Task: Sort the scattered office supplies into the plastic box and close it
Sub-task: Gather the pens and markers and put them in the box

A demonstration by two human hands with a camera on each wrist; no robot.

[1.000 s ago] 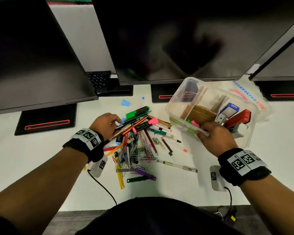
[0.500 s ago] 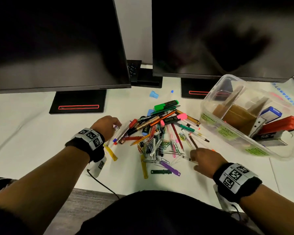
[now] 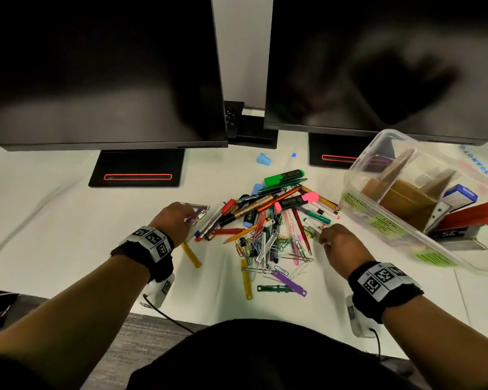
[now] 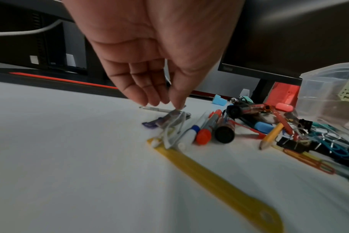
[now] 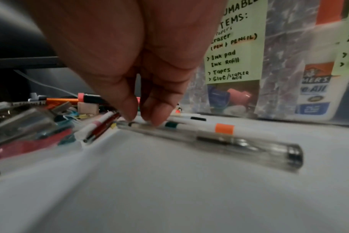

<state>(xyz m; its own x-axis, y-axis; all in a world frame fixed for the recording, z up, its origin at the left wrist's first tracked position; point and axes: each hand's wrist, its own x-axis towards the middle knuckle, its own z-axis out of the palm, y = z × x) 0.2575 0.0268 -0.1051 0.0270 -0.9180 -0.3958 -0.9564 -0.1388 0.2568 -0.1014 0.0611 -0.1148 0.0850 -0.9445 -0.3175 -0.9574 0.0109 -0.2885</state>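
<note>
Several cardboard dividers — red stapler — fill plastic box.

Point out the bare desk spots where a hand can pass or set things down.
Bare white desk lies left of the left hand, before the left monitor base. Another patch sits near the desk edge below the green clip. Crowded: the pile between both hands, up to the plastic box.
</note>
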